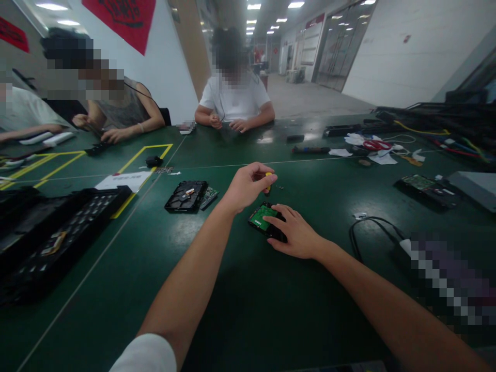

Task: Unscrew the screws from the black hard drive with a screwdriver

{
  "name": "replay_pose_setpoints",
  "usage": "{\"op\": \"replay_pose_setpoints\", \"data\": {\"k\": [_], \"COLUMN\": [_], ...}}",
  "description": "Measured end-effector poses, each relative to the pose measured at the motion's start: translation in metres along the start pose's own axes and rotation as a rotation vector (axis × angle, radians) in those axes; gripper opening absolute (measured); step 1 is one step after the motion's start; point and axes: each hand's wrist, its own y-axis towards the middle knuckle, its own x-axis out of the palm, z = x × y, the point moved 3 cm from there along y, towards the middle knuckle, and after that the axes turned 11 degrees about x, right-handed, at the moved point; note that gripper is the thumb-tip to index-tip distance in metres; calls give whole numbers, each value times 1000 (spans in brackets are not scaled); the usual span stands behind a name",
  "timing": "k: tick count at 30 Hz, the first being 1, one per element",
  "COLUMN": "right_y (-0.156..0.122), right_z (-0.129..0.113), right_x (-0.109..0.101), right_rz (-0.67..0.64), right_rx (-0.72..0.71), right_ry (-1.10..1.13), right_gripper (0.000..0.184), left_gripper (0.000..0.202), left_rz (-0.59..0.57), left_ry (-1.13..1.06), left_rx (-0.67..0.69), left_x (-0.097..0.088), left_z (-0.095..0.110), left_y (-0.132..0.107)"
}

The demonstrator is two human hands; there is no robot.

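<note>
A hard drive (262, 217) lies on the green table with its green circuit board facing up. My right hand (296, 232) holds it at its right side, the thumb low at the near edge and fingers across the top. Above the drive's far edge, my left hand (250, 186) pinches a small screwdriver (268, 178) by its yellow handle, pointing down. Whether its tip meets a screw I cannot tell. A few tiny screws (281, 187) lie just beyond the drive. To the left are another black drive (186, 195) and a loose circuit board (210, 198) beside it.
Black trays (58, 222) stand at the left by a paper label (126, 182). On the right lie another drive (426, 190), a black cable (352, 235) and a pixelated object (453, 274). A dark pen-shaped tool (311, 150) lies farther back. Several people sit across the table.
</note>
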Motion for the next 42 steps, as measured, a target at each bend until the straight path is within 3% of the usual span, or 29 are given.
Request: {"op": "replay_pose_setpoints", "data": {"k": [7,15,25,31,42], "right_y": [1,1,0,1,1], "right_z": [1,1,1,1,0], "right_x": [2,2,3,2,2], "right_rz": [19,26,24,14,5], "right_rx": [-18,-16,-15,-13,-2], "right_ry": [-11,-10,-15,-11,-8], "right_gripper": [64,64,63,63,64], "left_gripper": [23,22,17,18,20], "left_rz": [-72,-32,-28,-2,-66], "left_ry": [-69,-208,-51,-51,-149], "left_rx": [25,-62,-10,-18,-51], "left_x": [3,4,2,3,5], "left_z": [-2,-3,3,-1,3], "left_y": [0,0,0,-1,0]}}
